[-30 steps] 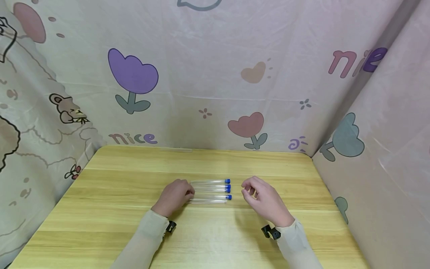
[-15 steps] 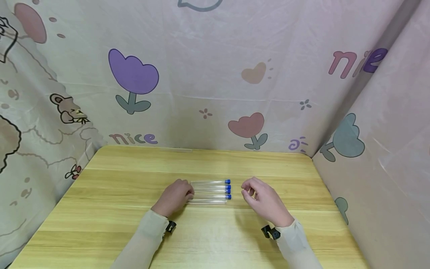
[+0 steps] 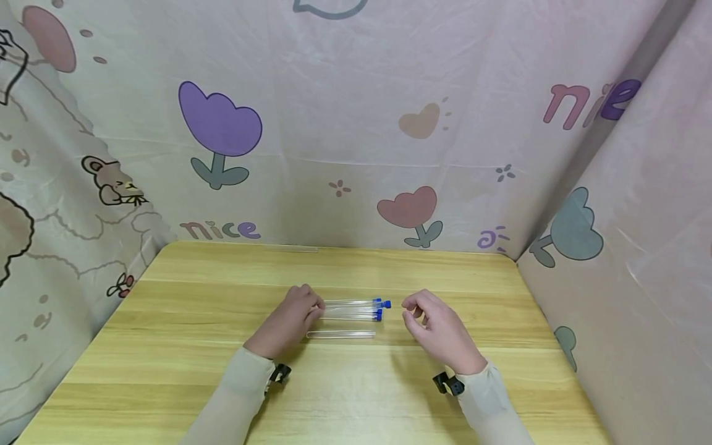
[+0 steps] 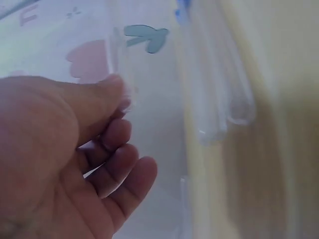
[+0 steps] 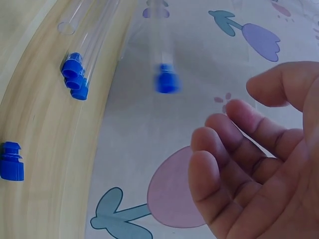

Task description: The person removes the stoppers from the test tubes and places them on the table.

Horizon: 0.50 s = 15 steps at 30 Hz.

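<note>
My left hand (image 3: 289, 318) pinches the closed end of a clear test tube between thumb and finger. That test tube (image 4: 115, 55) is raised off the table, and its blue cap (image 5: 166, 82) points toward my right hand, blurred in the right wrist view. Below it, several capped test tubes (image 3: 350, 314) lie side by side with their blue caps to the right. Nearer me, apart from them, lies an uncapped test tube (image 3: 340, 334). My right hand (image 3: 439, 327) hovers to the right of the caps, fingers loosely bent, holding nothing.
A loose blue cap (image 5: 12, 162) lies on the wooden table (image 3: 334, 395), seen in the right wrist view. At the table's back edge lies a thin clear piece (image 3: 292, 249). A printed curtain (image 3: 334, 123) stands behind and on both sides.
My left hand has lifted the nearest capped test tube from the row and carried it a little away from me, leaving a gap before the uncapped one. The right hand has barely moved.
</note>
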Each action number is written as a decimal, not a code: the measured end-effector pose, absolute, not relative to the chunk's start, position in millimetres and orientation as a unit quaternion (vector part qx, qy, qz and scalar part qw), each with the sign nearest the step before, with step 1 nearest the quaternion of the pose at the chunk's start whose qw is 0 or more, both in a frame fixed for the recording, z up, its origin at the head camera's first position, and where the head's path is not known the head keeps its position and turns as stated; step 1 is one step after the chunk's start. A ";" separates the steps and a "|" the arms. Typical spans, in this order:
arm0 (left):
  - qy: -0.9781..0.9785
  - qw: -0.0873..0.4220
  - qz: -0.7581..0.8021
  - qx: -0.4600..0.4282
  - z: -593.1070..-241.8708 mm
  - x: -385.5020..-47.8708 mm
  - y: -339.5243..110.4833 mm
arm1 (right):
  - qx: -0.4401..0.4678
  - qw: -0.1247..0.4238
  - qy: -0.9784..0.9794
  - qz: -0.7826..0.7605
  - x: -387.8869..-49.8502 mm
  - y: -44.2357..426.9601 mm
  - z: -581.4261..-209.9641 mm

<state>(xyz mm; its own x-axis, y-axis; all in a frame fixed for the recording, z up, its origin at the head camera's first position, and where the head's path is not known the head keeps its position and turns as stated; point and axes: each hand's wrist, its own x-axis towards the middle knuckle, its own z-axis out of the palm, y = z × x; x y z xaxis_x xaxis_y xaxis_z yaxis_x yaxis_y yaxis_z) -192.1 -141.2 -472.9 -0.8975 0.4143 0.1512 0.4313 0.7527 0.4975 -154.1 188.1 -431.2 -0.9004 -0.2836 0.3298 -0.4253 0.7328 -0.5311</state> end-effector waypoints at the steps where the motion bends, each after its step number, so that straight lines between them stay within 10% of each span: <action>1: -0.934 0.019 -0.275 -0.227 -469.2 -190.8 -141.0 | 0.188 0.116 -0.923 0.314 -154.5 188.1 -431.3; 15: -0.912 0.088 -0.331 -0.224 -412.3 -164.4 -130.9 | 0.197 0.112 -0.817 0.531 -148.9 186.2 -419.8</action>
